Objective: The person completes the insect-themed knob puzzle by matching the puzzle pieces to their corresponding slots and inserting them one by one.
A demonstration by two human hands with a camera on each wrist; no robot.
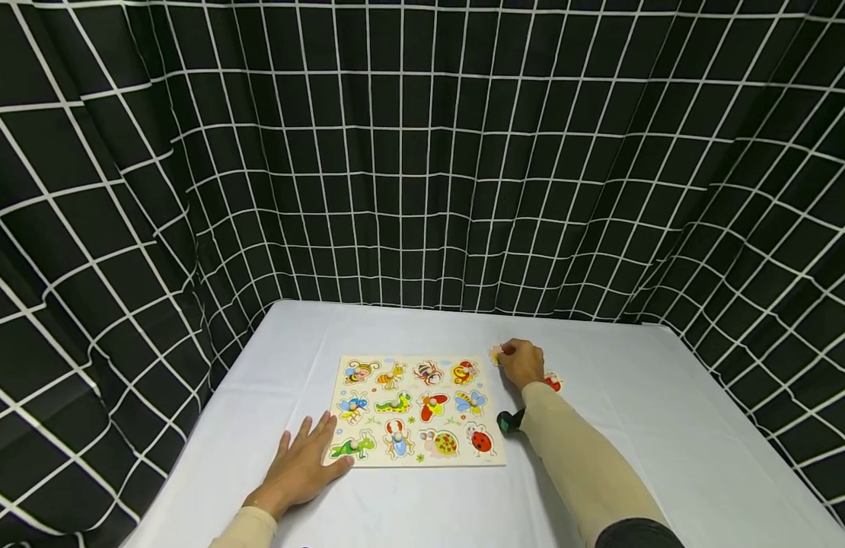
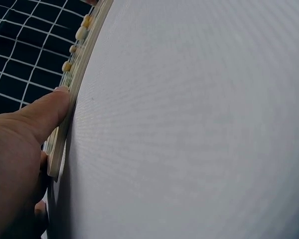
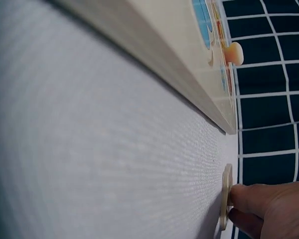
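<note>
A wooden peg puzzle board with colourful insect pictures lies flat on the table. My left hand rests at its lower left corner, fingers spread. In the left wrist view, the thumb presses on the board's edge. Beyond the upper right corner, my right hand pinches a pale, yellowish puzzle piece. The right wrist view shows that piece edge-on, close to the cloth. Beside the right wrist lies a red puzzle piece, partly hidden. No knob shows on the board's snail and ladybug.
A white cloth covers the table. Black curtains with a white grid hang behind it and along both sides. Small round knobs stand up from several pictures on the board.
</note>
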